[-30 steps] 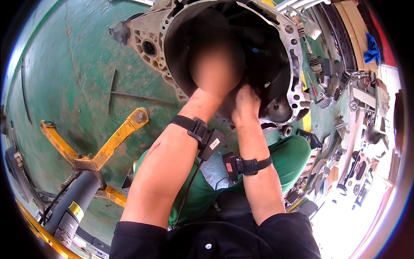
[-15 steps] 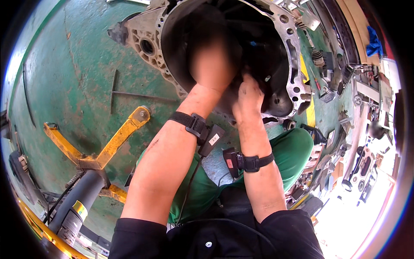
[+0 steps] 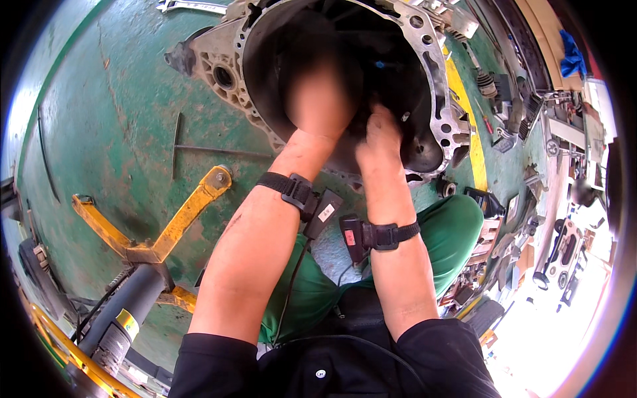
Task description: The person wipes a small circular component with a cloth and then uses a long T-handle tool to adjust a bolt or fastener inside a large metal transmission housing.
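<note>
A large cast-metal housing with a bolt-hole flange and dark hollow interior fills the upper middle, a ribbed extension at its left. My left hand reaches deep into the cavity; a blur covers it, so its fingers cannot be made out. My right hand is inside too, low and right of it, fingers curled, partly in shadow; what they touch or grip is hidden. Both forearms wear black straps with small boxes, a cable running from the left one.
Yellow-legged lifting equipment with a grey cylinder stands lower left. A metal T-bar and a wrench lie on the green floor. Assorted parts, including a jointed shaft, cardboard and a blue cloth, crowd the right side.
My right hand has moved slightly upward, deeper into the housing. My left hand has shifted a little up too. The housing appears slightly higher and further left in the view.
</note>
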Motion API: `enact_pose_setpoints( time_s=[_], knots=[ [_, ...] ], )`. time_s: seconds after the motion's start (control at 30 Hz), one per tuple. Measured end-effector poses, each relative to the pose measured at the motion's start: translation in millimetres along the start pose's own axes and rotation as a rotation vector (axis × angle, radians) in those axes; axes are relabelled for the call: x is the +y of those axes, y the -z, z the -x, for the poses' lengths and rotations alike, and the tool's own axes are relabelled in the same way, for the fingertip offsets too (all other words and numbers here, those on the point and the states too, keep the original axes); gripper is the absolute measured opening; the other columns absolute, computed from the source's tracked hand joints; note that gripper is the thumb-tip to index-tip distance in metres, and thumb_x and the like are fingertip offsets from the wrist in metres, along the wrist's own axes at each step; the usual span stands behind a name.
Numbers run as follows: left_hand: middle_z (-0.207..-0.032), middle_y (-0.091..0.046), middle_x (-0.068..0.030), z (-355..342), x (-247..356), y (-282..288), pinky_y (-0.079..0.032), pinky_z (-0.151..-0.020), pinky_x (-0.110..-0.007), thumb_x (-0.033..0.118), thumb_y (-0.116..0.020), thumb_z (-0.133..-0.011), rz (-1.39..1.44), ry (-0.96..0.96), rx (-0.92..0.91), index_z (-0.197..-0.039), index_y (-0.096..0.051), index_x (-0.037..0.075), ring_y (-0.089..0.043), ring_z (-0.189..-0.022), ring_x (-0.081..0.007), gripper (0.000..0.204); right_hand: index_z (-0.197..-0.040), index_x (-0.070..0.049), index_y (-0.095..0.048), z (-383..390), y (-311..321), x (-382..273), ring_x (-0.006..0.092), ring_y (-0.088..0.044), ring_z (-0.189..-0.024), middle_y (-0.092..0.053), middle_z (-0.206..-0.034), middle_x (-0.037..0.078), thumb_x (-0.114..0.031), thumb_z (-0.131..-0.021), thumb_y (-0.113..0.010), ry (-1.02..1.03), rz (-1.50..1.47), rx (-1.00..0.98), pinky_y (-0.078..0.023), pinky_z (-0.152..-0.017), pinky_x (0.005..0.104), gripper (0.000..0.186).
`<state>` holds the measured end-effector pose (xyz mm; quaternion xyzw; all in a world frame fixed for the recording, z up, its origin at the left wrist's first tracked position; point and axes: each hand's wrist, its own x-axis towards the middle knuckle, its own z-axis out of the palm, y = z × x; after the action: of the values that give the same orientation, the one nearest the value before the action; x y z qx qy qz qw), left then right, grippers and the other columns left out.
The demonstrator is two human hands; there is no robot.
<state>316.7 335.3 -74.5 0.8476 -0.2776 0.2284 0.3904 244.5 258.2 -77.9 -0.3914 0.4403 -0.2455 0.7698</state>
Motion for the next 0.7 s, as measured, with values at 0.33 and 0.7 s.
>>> enact_pose_setpoints(
  time_s=[0.33,0.7],
  knots=[
    [-0.093,-0.061,-0.0151,8,-10,-13,-0.050,-0.063,-0.040,0.020,-0.071,-0.077,0.003,-0.016,0.034,-0.110,-0.057,0.003,-0.061,-0.075,-0.0321,0.039,-0.139,-0.001,-0.047,25,-24,-20,0.0200,-0.048,-0.125,-0.051,-0.139,0.009,-0.011,-0.094,-0.059,0.070,0.138,0.104,-0.038,-0.105,0.0329,0.047],
    [-0.119,-0.058,-0.0199,12,-12,-10,-0.048,-0.090,-0.041,0.018,-0.066,-0.081,0.013,0.025,-0.135,-0.125,-0.054,0.000,-0.059,-0.106,-0.0343,0.049,-0.138,0.001,-0.048,20,-14,-15,0.0214,-0.048,-0.126,-0.052,-0.139,0.012,-0.016,-0.096,-0.056,0.050,0.338,0.071,-0.038,-0.105,0.0333,0.046]
  ],
)
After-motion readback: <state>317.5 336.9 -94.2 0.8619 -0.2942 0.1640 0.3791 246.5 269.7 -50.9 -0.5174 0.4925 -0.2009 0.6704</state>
